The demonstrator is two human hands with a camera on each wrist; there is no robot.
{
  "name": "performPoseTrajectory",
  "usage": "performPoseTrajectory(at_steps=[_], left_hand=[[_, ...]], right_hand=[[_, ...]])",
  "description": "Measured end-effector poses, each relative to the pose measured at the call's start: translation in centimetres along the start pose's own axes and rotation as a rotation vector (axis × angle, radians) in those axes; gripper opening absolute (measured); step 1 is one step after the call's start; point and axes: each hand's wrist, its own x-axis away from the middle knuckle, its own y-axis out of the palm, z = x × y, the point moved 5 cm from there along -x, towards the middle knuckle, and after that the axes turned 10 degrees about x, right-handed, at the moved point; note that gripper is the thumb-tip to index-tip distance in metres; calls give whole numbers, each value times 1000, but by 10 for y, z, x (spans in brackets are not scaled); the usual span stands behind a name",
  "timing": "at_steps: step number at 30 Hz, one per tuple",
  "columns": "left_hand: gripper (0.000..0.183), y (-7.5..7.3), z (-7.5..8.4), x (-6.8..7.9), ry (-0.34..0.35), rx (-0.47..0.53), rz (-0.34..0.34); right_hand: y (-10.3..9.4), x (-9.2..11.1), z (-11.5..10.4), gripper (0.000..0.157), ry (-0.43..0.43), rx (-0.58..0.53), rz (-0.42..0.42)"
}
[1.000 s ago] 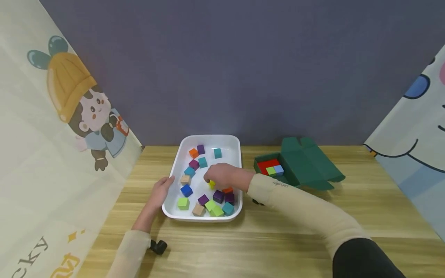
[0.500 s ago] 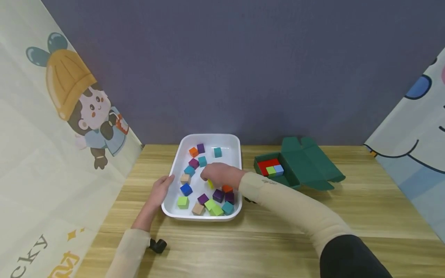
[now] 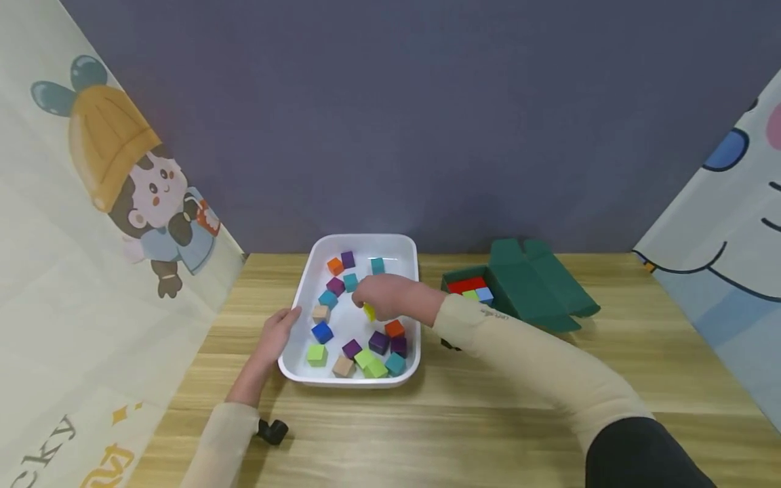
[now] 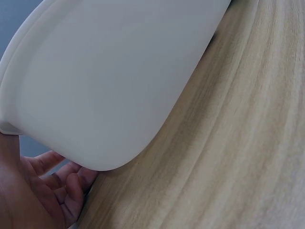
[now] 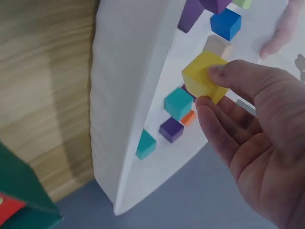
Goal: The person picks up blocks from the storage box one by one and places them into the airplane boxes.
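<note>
My right hand (image 3: 390, 296) is above the white tray (image 3: 287, 366) and pinches a yellow cube (image 5: 206, 76) between thumb and fingers. In the right wrist view the cube is held up over the tray's floor. My left hand (image 3: 277, 335) grips the tray's left rim, its thumb on the edge; in the left wrist view the fingers (image 4: 71, 186) curl against the outer wall below. Several loose cubes lie in the tray, among them a blue cube (image 3: 322, 332), an orange cube (image 3: 394, 329) and a teal cube (image 3: 395, 364).
Right of the tray, a green cardboard box (image 3: 448, 278) stands with its lid (image 3: 543, 291) folded open to the right. Inside it are red pieces (image 3: 467, 285), a light blue cube (image 3: 485, 295) and a lime cube, partly behind my right sleeve. A grey wall rises behind the wooden table (image 3: 378, 434).
My right hand moves slightly left, then back right and up with the yellow cube, uncovering more of the orange cube. The left hand stays on the tray's rim; the head view shifts slightly.
</note>
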Motion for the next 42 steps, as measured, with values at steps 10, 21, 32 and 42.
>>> performPoseTrajectory(at_steps=[10, 21, 32, 42], left_hand=[[66, -2, -12, -4, 11, -33, 18], [66, -3, -9, -5, 20, -41, 6], [66, -4, -6, -2, 18, -21, 4], [67, -1, -6, -2, 14, -21, -21]], right_hand=[[-6, 46, 26, 39, 12, 44, 16], [4, 114, 64, 33, 14, 16, 130], [11, 155, 88, 28, 36, -31, 170], [25, 151, 96, 26, 58, 59, 117]])
